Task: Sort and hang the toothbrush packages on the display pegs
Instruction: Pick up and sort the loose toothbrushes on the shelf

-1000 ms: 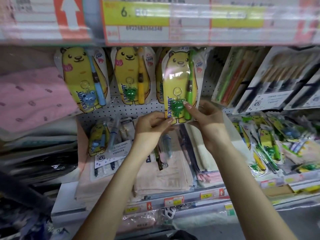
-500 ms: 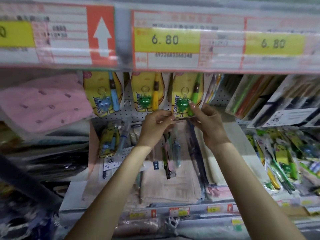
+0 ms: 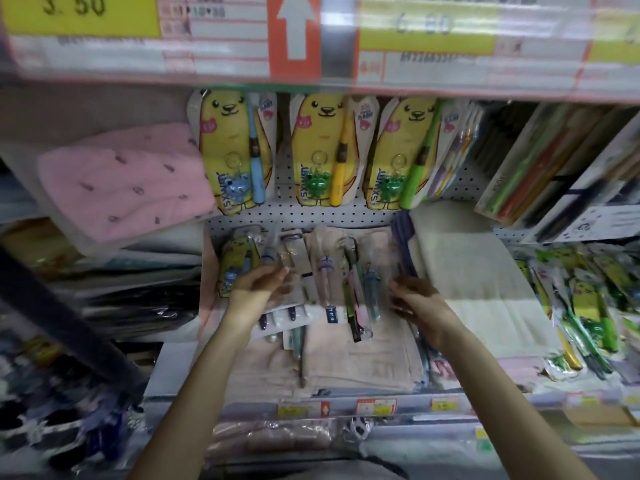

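Three yellow bear toothbrush packages hang side by side on the pegboard [image 3: 311, 213]: one with a blue brush [image 3: 235, 150], one with a yellow brush [image 3: 325, 150], one with a green brush [image 3: 405, 154]. Below them, loose toothbrush packages [image 3: 356, 289] lie on folded beige towels, with another yellow bear package [image 3: 235, 261] at the left. My left hand [image 3: 259, 289] hovers over the loose packages, fingers apart, holding nothing. My right hand [image 3: 415, 299] is blurred, fingers spread, empty, to the right of the pile.
A shelf edge with price labels [image 3: 311, 39] runs across the top. A pink towel pack [image 3: 124, 181] lies at the left. Boxed toothbrushes [image 3: 554, 161] lean at the right, and more yellow and green packages [image 3: 588, 306] are heaped at lower right.
Both hands have let go of the green-brush bear package, which now hangs on its peg, and dropped down to the loose packages on the towels. The camera view has tilted.
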`<state>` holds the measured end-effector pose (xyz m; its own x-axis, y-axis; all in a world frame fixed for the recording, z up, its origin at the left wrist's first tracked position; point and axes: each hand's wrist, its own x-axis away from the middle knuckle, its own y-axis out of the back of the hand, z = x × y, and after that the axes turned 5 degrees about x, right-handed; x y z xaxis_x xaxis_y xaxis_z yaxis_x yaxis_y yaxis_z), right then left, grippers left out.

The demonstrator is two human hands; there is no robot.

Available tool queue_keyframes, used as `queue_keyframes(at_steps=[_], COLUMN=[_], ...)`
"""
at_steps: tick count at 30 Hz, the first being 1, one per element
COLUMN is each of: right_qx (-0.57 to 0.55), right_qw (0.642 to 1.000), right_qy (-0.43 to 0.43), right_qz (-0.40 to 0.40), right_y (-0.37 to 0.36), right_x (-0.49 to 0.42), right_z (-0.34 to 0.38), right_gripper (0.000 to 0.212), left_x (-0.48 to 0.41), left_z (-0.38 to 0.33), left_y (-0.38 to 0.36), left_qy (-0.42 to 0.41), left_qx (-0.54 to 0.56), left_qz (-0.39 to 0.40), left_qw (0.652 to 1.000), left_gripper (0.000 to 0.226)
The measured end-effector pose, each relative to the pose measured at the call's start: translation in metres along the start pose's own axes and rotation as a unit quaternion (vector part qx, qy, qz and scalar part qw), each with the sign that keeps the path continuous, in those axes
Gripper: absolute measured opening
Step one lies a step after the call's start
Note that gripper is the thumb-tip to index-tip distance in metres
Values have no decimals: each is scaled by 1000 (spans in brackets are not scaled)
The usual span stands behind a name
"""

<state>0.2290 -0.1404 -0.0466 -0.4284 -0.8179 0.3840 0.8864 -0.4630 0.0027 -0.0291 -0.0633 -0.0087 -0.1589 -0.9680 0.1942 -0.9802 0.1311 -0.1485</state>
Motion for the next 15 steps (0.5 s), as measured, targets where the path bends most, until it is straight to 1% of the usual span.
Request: queue_keyframes(at_steps=[2,5,8,10,13,15], right_qx=[9,-19,-36,-33,-41,-47], right_qw=[1000,999,997,995,989,985], right_qy=[1,-31,-54,-75,-129,-148], right_qz=[5,14,40,65,61,73], right_y=[-2,-10,-20,-26,-28,-27], right_x=[-1,-5,-12,-19,-26,-28], right_z=[-7,-12,-9,-7,-4,-1], right_gripper=[44,50,41,40,39,29], left_x=[4,10,17,22,28,33], left_z=[4,7,10,14,19,23], left_y=[8,20,29,36,43,43], left_qy=[6,11,16,19,25,32], left_qx=[-5,-12,-3,-5,-14,-9], left_qz=[-5,-11,-23,-27,-25,-24], left_qw=[1000,1000,1000,999,999,999], left_gripper=[6,6,8,6,7,7])
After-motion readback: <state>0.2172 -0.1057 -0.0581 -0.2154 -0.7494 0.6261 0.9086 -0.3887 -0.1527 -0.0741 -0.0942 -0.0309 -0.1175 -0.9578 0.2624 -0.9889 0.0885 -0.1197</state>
